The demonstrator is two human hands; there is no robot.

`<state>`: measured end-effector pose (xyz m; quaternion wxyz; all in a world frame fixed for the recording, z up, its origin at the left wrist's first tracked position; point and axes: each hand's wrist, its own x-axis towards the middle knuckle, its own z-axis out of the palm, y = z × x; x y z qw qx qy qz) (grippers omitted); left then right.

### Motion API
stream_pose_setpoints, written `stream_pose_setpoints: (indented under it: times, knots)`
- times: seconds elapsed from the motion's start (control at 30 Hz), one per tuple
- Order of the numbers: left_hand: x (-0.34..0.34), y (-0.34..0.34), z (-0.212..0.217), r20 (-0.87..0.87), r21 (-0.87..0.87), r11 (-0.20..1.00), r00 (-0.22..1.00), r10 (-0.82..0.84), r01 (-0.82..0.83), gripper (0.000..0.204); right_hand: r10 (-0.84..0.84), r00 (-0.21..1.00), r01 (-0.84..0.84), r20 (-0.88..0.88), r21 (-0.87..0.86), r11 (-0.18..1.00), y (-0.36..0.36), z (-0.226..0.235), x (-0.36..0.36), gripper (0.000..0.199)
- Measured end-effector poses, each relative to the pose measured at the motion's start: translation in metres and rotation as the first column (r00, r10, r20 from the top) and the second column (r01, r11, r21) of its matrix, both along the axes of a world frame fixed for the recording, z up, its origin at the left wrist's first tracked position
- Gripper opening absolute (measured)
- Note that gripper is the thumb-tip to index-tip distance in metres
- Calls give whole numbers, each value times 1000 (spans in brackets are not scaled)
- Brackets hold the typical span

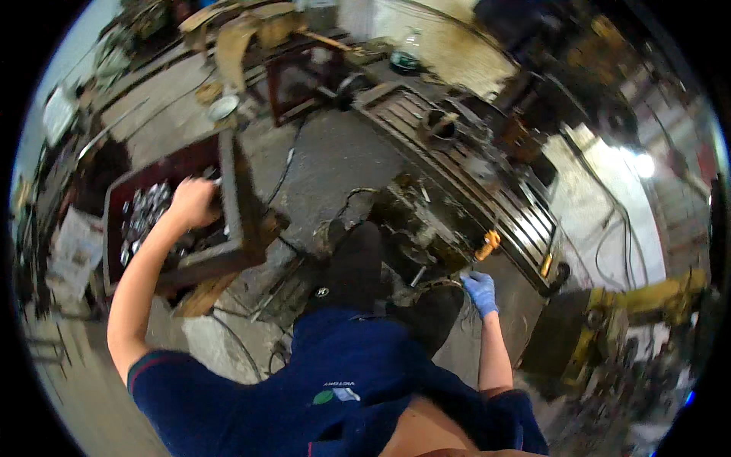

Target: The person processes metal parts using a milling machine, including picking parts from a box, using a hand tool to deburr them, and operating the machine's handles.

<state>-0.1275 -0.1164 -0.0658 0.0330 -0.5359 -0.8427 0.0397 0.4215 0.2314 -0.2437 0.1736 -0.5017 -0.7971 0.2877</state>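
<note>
My bare left hand reaches over the right part of a dark red bin with a thick rim. Its fingertips are blurred against the dark contents, and what they touch is hidden. Small shiny metal pieces lie heaped in the bin beside that hand. On the other side, my right hand wears a blue glove and is low beside my knee. Its fingers are drawn together, but whatever they hold is too small to make out. Just beyond them is an orange-yellow handle at the edge of the machine.
A long slotted metal machine table runs diagonally at the right, with a round clamp-like part on it. A greenish-yellow machine stands at the lower right. A clear bottle sits at the back. Cables trail across the floor.
</note>
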Motion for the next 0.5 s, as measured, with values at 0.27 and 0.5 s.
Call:
stream_pose_setpoints:
  times: [0.27, 0.5]
  knots:
    - [-7, 17, 93, 624, 430, 832, 781, 6, -350, 17, -44, 998, 39, -34, -147, 988, -7, 4, 7, 36]
    - [106, 214, 121, 811, 584, 755, 218, -542, -296, 29, -107, 981, 61, -163, -264, 962, -21, 13, 8, 37]
